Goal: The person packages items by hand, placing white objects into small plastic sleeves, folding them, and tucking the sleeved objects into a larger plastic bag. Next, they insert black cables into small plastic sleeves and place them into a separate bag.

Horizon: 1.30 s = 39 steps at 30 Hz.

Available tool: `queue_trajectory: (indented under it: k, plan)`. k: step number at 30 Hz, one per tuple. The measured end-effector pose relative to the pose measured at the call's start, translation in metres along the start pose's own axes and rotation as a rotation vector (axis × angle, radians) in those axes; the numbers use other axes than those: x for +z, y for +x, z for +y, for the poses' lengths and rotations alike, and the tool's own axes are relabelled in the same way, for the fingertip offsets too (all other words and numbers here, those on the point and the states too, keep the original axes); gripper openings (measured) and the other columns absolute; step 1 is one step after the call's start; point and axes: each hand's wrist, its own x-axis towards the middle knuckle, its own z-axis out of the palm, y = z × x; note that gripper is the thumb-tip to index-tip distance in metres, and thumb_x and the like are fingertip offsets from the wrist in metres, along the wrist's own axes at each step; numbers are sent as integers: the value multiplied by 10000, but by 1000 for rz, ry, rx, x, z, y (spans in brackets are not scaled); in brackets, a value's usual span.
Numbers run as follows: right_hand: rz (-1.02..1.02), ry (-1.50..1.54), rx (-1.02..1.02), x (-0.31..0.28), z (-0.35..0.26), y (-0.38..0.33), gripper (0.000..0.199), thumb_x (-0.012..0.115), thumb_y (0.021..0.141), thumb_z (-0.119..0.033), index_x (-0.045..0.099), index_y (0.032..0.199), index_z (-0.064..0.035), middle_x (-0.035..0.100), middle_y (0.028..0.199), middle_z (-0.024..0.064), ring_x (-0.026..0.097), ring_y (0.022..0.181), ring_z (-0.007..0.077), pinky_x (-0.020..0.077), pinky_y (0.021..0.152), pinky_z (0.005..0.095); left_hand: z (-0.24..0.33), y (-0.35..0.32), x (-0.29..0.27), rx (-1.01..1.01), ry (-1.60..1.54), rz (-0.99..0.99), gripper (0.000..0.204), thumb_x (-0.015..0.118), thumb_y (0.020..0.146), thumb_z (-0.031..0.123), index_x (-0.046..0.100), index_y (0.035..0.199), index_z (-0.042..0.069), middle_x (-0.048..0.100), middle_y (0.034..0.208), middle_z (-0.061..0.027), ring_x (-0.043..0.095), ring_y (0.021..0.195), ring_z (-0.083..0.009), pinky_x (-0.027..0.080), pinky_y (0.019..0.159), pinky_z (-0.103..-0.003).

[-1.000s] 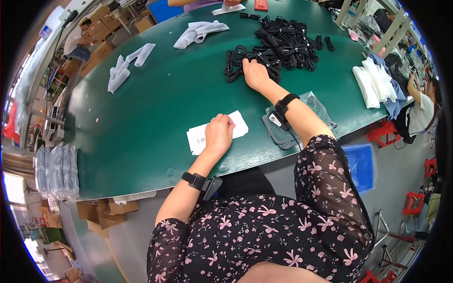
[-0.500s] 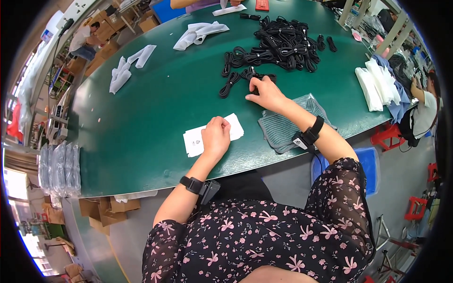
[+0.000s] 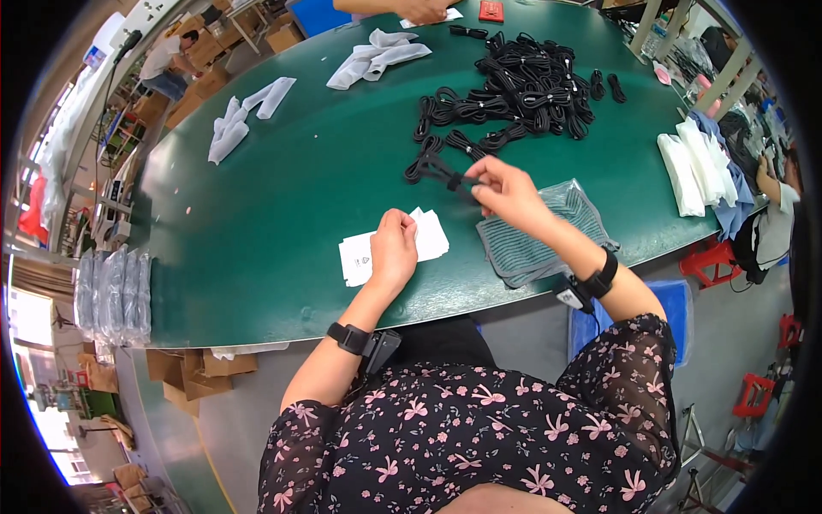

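My right hand pinches a coiled black cable, blurred by motion, just above the green table. A large pile of bundled black cables lies beyond it, with several loose bundles along its near side. My left hand is closed over white paper slips, which stick out on both sides of it. What its curled fingers grip is hidden. Below my right forearm lies a stack of grey-green striped pieces, apparently in clear plastic.
Crumpled white sleeves lie at the far left of the green table. White packs sit at the right edge, plastic-wrapped packs at the left. Another person's hand works at the far edge. A blue bin stands below the table.
My right hand has lifted a black cable bundle from the near side of the pile and drawn it towards me. My left hand stays on the paper slips. The view has shifted slightly.
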Motion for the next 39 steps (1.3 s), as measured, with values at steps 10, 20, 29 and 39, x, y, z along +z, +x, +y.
queue_trajectory:
  k: [10,20,29,39]
  plan:
    - [-39,-608,-494,29,-1,-50,213,585,824,-21,583,1036,-17,597,846,128,614,796,322,509,676,393,-14,14,-20,329,102,47,66,569,892,20,509,905,-6,569,871,-152,573,738,-318,457,665,-402]
    - [2,-718,-202,57,14,-57,306,675,831,-167,596,1108,-62,539,934,136,590,728,352,498,667,419,-27,6,-31,244,100,-183,90,562,863,19,494,921,21,566,915,-158,571,856,-364,415,713,-448]
    - [-22,-634,-176,68,21,-50,307,711,850,-272,615,1047,-58,619,862,116,626,724,259,510,680,362,-30,4,-33,213,37,-158,79,558,876,24,495,921,9,576,930,-172,579,851,-374,435,711,-448]
    - [190,-377,-85,75,13,-51,237,729,845,-186,623,977,-19,614,771,93,579,653,140,477,626,281,-26,-1,-38,309,98,-117,68,557,881,23,502,919,11,575,906,-171,566,822,-366,436,728,-442]
